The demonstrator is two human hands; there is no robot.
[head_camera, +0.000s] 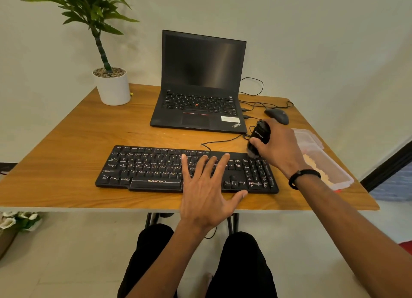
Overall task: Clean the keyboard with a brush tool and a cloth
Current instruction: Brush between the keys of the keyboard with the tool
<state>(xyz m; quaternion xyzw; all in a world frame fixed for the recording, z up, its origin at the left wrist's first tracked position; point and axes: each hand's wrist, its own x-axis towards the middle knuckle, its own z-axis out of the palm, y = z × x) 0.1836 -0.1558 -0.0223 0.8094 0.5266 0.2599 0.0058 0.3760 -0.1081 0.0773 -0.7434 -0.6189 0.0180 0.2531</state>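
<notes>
a wooden table (66,146) with rounded corners stands on dark legs over a pale tiled floor (66,253). a black keyboard (142,170) lies near its front edge, its cable (223,140) running back across the wood. behind it sits an open black laptop (198,106) with a dark screen. a white pot with a green plant (112,88) stands at the back left corner. a black mouse (277,115) rests at the back right, and a clear plastic box (323,161) lies along the right edge.

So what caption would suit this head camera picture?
Left hand steadies the keyboard while the right hand sweeps a brush tool over its number pad.
</notes>
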